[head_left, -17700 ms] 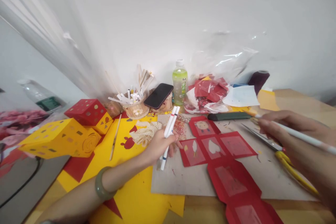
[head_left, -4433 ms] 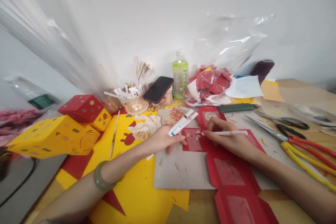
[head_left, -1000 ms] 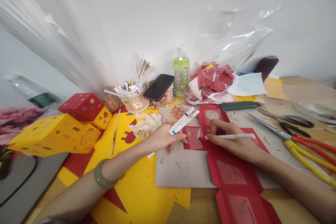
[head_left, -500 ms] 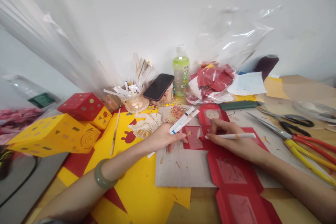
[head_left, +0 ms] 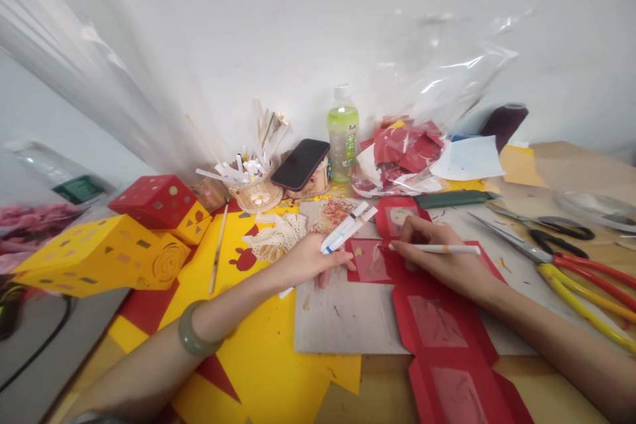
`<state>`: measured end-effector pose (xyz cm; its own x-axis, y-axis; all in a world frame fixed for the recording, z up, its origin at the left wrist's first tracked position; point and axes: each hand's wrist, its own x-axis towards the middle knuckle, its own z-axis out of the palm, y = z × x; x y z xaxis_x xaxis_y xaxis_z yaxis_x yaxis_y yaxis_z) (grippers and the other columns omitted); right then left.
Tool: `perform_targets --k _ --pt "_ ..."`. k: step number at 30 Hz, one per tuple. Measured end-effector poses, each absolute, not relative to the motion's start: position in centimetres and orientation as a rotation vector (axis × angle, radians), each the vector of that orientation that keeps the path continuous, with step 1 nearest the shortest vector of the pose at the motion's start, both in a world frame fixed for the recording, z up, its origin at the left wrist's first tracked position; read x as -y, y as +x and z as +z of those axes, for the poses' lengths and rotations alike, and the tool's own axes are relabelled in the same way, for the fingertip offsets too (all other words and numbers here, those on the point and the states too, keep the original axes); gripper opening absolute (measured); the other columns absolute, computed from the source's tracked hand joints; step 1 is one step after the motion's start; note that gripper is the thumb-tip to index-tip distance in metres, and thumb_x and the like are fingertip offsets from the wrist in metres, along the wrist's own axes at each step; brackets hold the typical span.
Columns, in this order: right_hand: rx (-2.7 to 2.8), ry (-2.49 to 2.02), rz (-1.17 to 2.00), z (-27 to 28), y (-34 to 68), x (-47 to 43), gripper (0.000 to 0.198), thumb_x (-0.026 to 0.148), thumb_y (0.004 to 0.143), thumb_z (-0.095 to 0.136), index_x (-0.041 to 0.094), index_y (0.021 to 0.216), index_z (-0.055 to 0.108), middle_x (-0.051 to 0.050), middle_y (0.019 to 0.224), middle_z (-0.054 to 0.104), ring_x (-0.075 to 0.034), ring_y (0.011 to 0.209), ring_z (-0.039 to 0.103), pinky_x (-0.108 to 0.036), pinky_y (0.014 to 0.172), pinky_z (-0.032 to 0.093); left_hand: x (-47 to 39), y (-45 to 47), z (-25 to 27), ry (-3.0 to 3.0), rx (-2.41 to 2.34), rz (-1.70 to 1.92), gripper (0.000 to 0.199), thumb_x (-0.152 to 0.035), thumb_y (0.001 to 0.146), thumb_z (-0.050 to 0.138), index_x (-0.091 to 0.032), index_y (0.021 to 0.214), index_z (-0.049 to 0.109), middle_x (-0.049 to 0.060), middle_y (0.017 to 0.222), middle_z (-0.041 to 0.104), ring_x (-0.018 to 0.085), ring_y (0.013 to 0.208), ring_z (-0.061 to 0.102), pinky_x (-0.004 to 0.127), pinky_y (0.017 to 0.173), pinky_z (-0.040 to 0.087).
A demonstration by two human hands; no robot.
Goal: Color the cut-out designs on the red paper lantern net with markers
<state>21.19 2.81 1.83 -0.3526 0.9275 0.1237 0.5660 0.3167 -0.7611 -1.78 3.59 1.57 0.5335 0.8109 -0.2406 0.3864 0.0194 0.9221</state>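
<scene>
Between the fingers of my left hand (head_left: 313, 262) are white marker pens (head_left: 349, 228), slanting up to the right, one with a blue band. My right hand (head_left: 437, 252) is closed around another white marker (head_left: 450, 249), its tip pointing left toward the red paper. Under that hand lies a red cut-out box net (head_left: 450, 351) with translucent panels on its faces; one panel (head_left: 371, 260) sits between my hands. A drawn figure shows on the upper panel (head_left: 400, 218), partly covered by my right fingers. Beneath the net is a grey board (head_left: 348, 331).
Yellow paper (head_left: 278, 371) spreads at left, near red and yellow boxes (head_left: 154, 202). Behind stand a basket of markers (head_left: 256, 195), a phone (head_left: 301, 164) and a green drink bottle (head_left: 342, 136). A clear bag of red scraps (head_left: 407, 152) and several scissors (head_left: 561, 271) lie right.
My right hand and its marker have shifted slightly up and left over the red paper. My left hand holds its place with the pens.
</scene>
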Motion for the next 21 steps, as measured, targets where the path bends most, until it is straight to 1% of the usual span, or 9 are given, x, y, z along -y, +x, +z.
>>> perform_targets --k 1,4,7,12,16,21 --pt "2.036 -1.318 0.856 1.83 21.22 -2.81 0.022 0.032 0.079 0.047 0.02 0.063 0.038 0.003 0.059 0.042 -0.01 0.052 0.037 -0.023 0.048 0.028 -3.59 -1.78 1.56 1.591 -1.04 0.452 0.039 -0.042 0.076 0.052 -0.009 0.093 0.061 0.008 0.072 0.067 0.005 0.033 0.045 0.017 0.035 0.033" --pt "2.067 -1.292 0.894 1.77 21.29 -2.84 0.025 0.034 0.079 0.047 0.02 0.062 0.037 0.003 0.06 0.042 -0.01 0.052 0.038 -0.023 0.048 0.029 -3.57 -1.78 1.55 1.606 -1.042 0.455 0.037 -0.042 0.077 0.051 -0.008 0.085 0.062 0.006 0.063 0.065 0.005 0.033 0.046 0.016 0.036 0.034" --pt "2.02 -1.322 0.84 1.7 21.28 -2.86 0.024 0.034 0.08 0.046 0.02 0.063 0.037 0.003 0.059 0.042 -0.011 0.052 0.038 -0.023 0.048 0.029 -3.56 -1.8 1.55 1.605 -1.037 0.46 0.038 -0.042 0.077 0.051 -0.008 0.088 0.062 0.006 0.064 0.065 0.005 0.033 0.045 0.016 0.035 0.033" --pt "2.028 -1.289 0.89 1.75 21.16 -2.78 0.022 0.031 0.079 0.048 0.02 0.063 0.038 0.003 0.06 0.044 -0.01 0.053 0.039 -0.023 0.048 0.029 -3.61 -1.82 1.48 1.609 -1.04 0.46 0.041 -0.044 0.077 0.051 -0.008 0.093 0.061 0.006 0.061 0.065 0.006 0.033 0.046 0.017 0.035 0.034" --pt "1.972 -1.347 0.853 1.74 21.21 -2.83 0.021 0.032 0.079 0.047 0.02 0.064 0.039 0.004 0.058 0.044 -0.01 0.051 0.04 -0.023 0.047 0.029 -3.65 -1.77 1.49 1.605 -1.05 0.451 0.039 -0.043 0.076 0.052 -0.008 0.092 0.061 0.008 0.068 0.066 0.005 0.032 0.045 0.017 0.034 0.033" --pt "2.027 -1.281 0.887 1.74 21.21 -2.96 0.023 0.032 0.079 0.048 0.02 0.062 0.038 0.003 0.059 0.044 -0.01 0.052 0.04 -0.023 0.048 0.03 -3.62 -1.8 1.48 1.617 -1.044 0.45 0.038 -0.044 0.077 0.051 -0.008 0.086 0.062 0.006 0.063 0.065 0.005 0.033 0.045 0.016 0.035 0.034"
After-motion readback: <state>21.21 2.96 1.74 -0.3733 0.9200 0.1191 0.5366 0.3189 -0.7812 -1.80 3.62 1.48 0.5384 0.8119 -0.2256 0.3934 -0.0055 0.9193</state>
